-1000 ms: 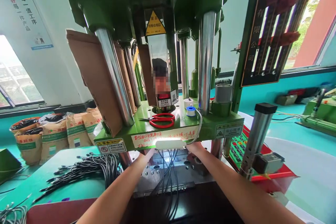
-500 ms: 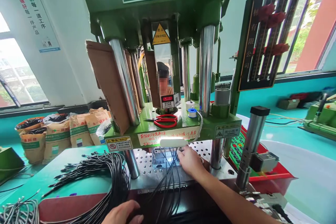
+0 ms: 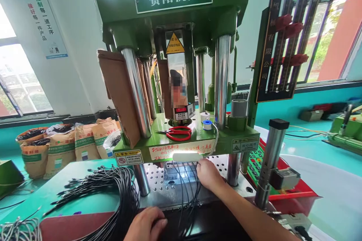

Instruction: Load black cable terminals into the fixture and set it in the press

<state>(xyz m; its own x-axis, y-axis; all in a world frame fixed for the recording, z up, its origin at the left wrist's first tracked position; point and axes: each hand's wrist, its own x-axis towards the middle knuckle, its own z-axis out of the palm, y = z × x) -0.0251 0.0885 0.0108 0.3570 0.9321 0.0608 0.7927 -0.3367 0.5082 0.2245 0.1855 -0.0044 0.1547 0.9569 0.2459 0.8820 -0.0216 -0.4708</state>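
Walls (image 3: 76, 64) of white and a blue-green floor (image 3: 313, 147) make the room bright, and windows (image 3: 25, 79) let in light. Paper sacks (image 3: 63, 148) stand in a row at the left, near a smooth green desk (image 3: 93, 197). A fat bunch of bendy black cords (image 3: 126, 192) curves over that desk. In the middle is a big green press (image 3: 175, 19) with round, shiny metal posts (image 3: 223, 79). Brown cardboard (image 3: 117, 94) leans by one post. Red scissors (image 3: 169, 134) and a blue and white roll (image 3: 207, 124) sit on the press. A long white lamp (image 3: 187, 156) glows on its front. Below is a hard metal plate (image 3: 155, 175) full of holes, with a shiny block (image 3: 171, 176) on it.

Thin black cables (image 3: 195, 192) hang from the block, under the lamp, and droop over the dark front edge. The right hand (image 3: 209, 174) is just to the right of their tops, fingers bent at the block; I cannot tell if they pinch anything. The left hand (image 3: 147, 223) is low, left of the cables and apart from them. Its fingers curl, with a narrow gap by the thumb; I cannot see inside them.
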